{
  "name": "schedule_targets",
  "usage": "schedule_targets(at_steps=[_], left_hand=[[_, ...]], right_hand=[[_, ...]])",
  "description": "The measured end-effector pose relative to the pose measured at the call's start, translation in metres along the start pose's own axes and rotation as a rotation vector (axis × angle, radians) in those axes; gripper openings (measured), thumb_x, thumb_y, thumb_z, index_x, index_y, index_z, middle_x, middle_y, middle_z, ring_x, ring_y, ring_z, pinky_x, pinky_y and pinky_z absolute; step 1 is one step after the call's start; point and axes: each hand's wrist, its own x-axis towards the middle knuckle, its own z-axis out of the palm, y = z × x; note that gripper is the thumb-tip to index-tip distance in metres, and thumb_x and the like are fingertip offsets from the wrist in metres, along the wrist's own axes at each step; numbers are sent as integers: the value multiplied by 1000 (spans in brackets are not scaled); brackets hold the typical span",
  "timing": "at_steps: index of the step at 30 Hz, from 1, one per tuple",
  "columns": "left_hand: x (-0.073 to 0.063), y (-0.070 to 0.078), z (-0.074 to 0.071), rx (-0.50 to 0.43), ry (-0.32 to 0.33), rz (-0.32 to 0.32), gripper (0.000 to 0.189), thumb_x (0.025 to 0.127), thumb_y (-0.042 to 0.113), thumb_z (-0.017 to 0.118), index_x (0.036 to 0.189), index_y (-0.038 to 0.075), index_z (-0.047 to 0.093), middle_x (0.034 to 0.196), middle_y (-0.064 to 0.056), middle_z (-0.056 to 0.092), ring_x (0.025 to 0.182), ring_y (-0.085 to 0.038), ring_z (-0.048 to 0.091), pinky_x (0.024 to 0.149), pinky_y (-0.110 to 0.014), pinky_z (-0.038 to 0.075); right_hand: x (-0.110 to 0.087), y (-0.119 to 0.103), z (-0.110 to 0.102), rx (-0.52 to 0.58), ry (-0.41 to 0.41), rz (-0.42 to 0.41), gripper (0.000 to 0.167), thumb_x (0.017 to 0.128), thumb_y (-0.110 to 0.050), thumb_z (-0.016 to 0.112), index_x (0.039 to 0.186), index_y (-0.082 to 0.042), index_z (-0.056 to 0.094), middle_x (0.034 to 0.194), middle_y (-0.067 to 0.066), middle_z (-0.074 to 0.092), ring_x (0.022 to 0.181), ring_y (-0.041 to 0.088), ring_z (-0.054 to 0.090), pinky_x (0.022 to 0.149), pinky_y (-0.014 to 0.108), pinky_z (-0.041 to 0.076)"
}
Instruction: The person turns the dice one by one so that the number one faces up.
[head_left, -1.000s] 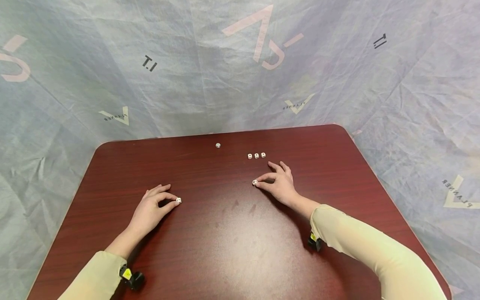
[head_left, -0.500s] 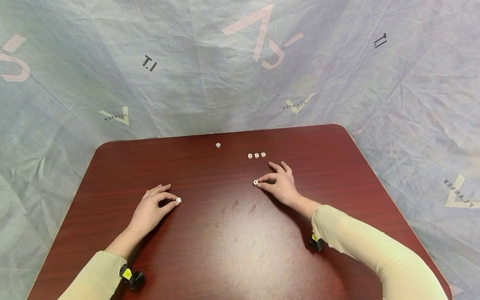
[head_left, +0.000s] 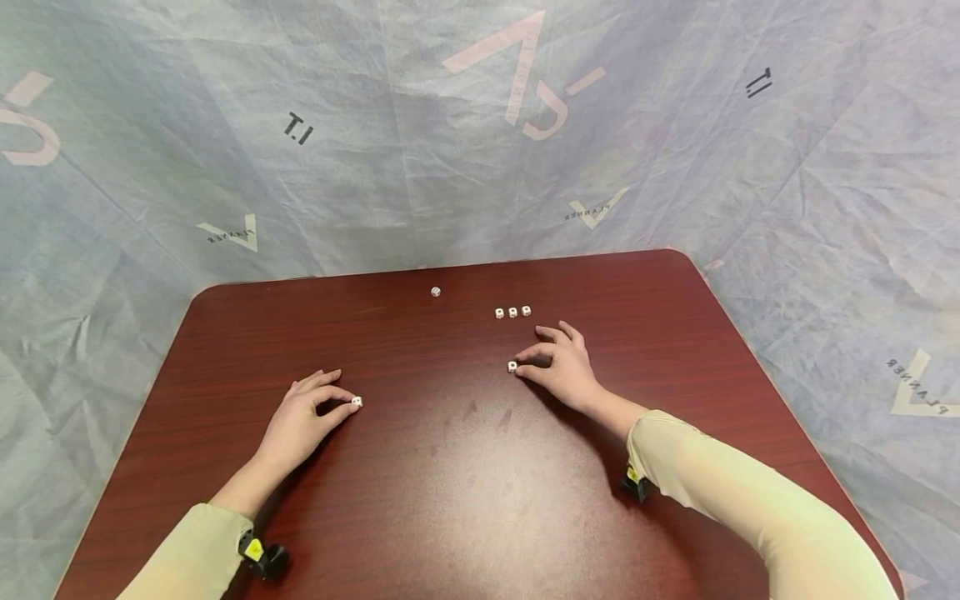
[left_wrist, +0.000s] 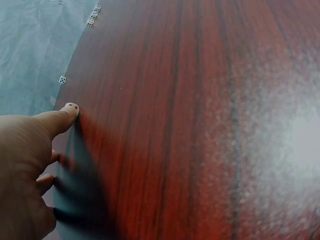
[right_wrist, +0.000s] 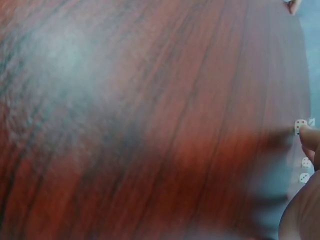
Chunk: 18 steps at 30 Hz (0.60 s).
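Note:
My left hand pinches a white die between thumb and forefinger at the left of the table. Red pips show on that die in the left wrist view, where the thumb covers much of it. Further back, right of centre, my right hand holds another white die at the tips of thumb and forefinger, its other fingers spread. A large single pip faces up on it. In the right wrist view the thumb overlaps one side of this die.
Behind the right hand, three white dice stand in a short row, the middle die among them. A lone die lies near the far edge of the reddish-brown table. A grey printed cloth hangs behind.
The die at my right fingertips has turned slightly, its top pip now showing more plainly, and the right hand has shifted a little to the right. My left hand stays still.

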Motion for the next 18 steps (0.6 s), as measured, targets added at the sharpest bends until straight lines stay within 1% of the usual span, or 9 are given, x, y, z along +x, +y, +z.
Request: schedule_targets(at_steps=[5, 18], left_hand=[[0, 0, 0, -3, -3, -2, 11, 91, 27, 81, 101, 20, 78, 146, -21, 55, 145, -45, 36, 120, -66, 17], [-1, 1, -1, -10, -5, 1, 12, 92, 27, 80, 101, 20, 79, 146, -21, 55, 145, -45, 36, 120, -65, 18]], right_hand=[[1, -4, -1, -35, -18, -6, 21, 84, -35, 86, 101, -24, 82, 151, 13, 51, 151, 42, 17, 120, 62, 13], [3, -7, 1, -46, -24, 2, 16, 83, -34, 87, 94, -25, 81, 151, 13, 50, 151, 41, 15, 119, 65, 12]])
